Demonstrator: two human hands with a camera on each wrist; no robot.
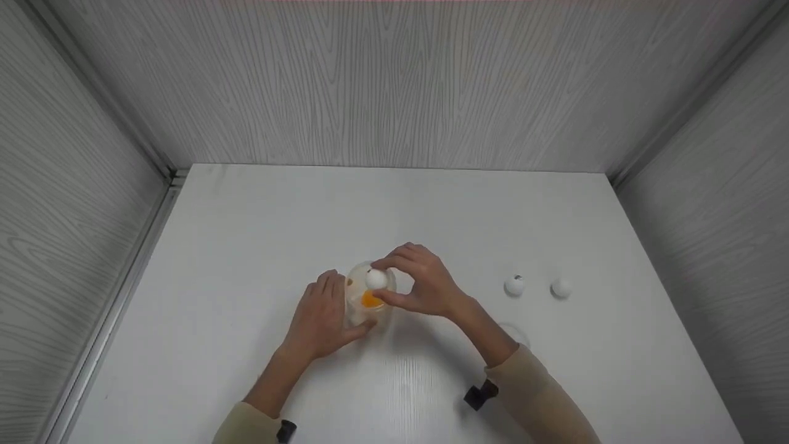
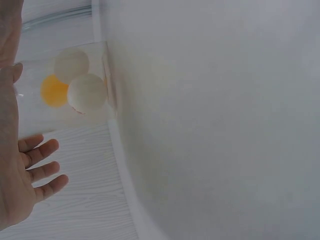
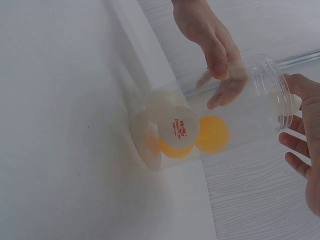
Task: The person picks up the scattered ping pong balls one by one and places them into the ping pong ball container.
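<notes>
A clear plastic jar (image 1: 365, 302) stands mid-table with white and orange ping-pong balls (image 3: 179, 127) inside. My left hand (image 1: 333, 296) cups the jar's left side, thumb on one side and fingers on the other. My right hand (image 1: 385, 283) pinches a white ball (image 1: 376, 279) between thumb and fingers right at the jar's open mouth. In the right wrist view the jar (image 3: 240, 115) appears tilted, and an orange ball (image 3: 212, 134) lies beside the printed white one. Seen from the left wrist, an orange ball (image 2: 52, 91) and two white ones lie beyond my left hand (image 2: 30, 170).
Two more white balls (image 1: 515, 285) (image 1: 561, 288) lie on the white table (image 1: 246, 246) to the right of my hands. A faint clear lid (image 1: 515, 334) lies nearer, beside my right forearm. Grey wood-grain walls close in the back and both sides.
</notes>
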